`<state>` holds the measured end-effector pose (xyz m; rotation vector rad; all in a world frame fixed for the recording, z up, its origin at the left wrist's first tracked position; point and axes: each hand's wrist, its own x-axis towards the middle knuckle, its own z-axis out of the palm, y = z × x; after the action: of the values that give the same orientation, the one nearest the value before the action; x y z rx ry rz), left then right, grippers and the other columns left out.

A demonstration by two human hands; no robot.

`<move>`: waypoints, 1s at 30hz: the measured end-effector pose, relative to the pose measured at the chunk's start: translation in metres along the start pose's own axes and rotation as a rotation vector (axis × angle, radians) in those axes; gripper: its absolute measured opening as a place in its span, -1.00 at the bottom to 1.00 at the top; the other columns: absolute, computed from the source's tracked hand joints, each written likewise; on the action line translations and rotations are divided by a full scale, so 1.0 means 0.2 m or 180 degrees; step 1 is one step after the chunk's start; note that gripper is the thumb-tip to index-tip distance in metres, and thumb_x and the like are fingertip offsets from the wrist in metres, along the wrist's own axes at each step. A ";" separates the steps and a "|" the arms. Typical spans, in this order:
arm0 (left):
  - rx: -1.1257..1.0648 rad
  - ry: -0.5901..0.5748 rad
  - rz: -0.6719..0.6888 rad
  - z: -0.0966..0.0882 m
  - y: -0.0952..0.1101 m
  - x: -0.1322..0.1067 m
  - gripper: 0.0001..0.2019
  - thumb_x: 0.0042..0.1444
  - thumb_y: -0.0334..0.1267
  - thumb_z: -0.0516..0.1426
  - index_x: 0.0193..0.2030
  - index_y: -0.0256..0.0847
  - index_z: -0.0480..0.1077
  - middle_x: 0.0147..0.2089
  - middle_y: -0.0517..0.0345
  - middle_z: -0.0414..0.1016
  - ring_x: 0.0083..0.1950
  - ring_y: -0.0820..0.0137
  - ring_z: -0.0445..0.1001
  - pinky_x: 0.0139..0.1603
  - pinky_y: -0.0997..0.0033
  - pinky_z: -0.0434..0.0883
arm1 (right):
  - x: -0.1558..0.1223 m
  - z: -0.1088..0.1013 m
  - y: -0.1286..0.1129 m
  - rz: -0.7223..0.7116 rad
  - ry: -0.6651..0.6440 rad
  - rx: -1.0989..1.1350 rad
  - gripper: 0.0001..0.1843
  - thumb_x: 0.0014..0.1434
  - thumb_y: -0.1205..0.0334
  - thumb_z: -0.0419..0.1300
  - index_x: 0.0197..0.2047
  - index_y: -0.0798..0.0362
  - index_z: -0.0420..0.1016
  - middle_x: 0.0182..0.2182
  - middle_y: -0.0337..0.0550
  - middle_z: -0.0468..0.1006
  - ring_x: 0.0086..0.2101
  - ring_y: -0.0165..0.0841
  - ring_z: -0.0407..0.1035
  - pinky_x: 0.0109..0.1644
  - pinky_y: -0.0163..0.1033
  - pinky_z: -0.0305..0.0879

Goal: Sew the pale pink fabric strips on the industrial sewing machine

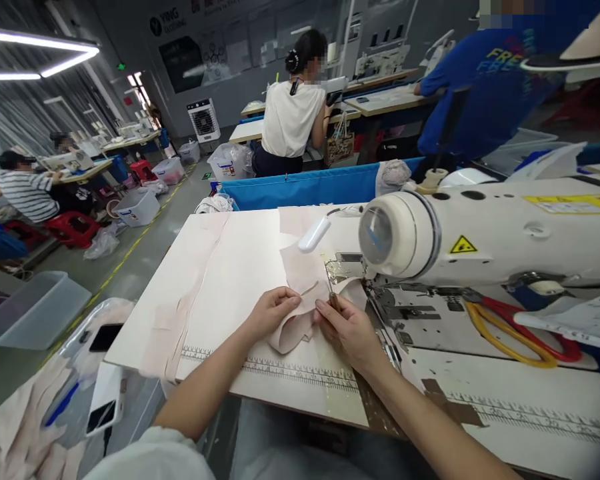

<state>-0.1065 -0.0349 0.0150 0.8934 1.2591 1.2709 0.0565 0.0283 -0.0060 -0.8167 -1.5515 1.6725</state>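
Note:
A pale pink fabric piece [303,283] lies on the white sewing table [240,267], running under the needle of the white sewing machine [480,230]. My left hand [273,310] rests on the fabric's left side, fingers curled and pressing it down. My right hand [347,330] pinches the fabric's folded edge just in front of the presser foot [333,293]. More pink strips [180,313] lie along the table's left part.
Red and yellow scissors [520,330] lie on the machine bed at right. Two phones [105,407] sit in a clear bin at lower left. A blue trough [305,187] edges the table's far side. Other people sit at tables beyond.

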 end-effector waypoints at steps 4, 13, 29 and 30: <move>-0.0178 -0.0056 -0.0033 -0.04 0.01 0.01 -0.43 -0.20 0.21 0.41 -0.32 -0.31 0.49 -0.38 0.16 0.47 -0.34 0.43 0.39 -0.28 0.46 0.29 | -0.02 -0.01 -0.02 -0.0226 0.0057 -0.0394 -0.44 0.21 -0.32 0.17 -0.52 -0.02 0.31 -0.71 -0.34 0.22 -0.71 -0.45 -0.01 -0.67 -0.29 -0.06; 0.0308 -0.0350 -0.0002 -0.09 -0.02 0.00 -0.51 -0.04 0.18 0.34 -0.27 -0.29 0.54 -0.32 0.11 0.51 -0.29 0.37 0.42 -0.25 0.43 0.30 | -0.03 -0.06 -0.05 -0.1662 0.0383 -0.1667 -0.65 0.38 0.00 0.01 0.02 -0.02 0.48 0.03 0.03 0.51 0.05 -0.10 0.38 0.08 -0.04 0.33; 0.1314 -0.1590 -0.0113 -0.18 0.16 -0.04 -0.66 0.14 0.07 0.27 -0.19 -0.19 0.51 -0.24 0.05 0.60 -0.12 0.25 0.57 0.05 0.20 0.41 | -0.21 -0.31 -0.03 -0.1572 0.1134 -0.3585 -0.70 0.35 0.16 -0.04 -0.21 0.06 0.49 -0.26 0.03 0.55 -0.52 -0.30 0.35 -0.64 -0.26 0.03; 0.1464 -0.1524 -0.0082 -0.17 0.17 -0.03 -0.69 0.15 0.04 0.26 -0.19 -0.19 0.51 -0.23 0.05 0.60 -0.11 0.26 0.56 0.04 0.22 0.41 | -0.23 -0.32 -0.02 -0.1568 0.1115 -0.3620 -0.70 0.34 0.17 -0.03 -0.18 0.06 0.50 -0.22 0.03 0.56 -0.51 -0.29 0.37 -0.65 -0.25 0.05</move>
<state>-0.1458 -0.0415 0.0440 1.4072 1.1781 0.6859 0.1344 0.0261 -0.0073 -1.0482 -2.1574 0.1720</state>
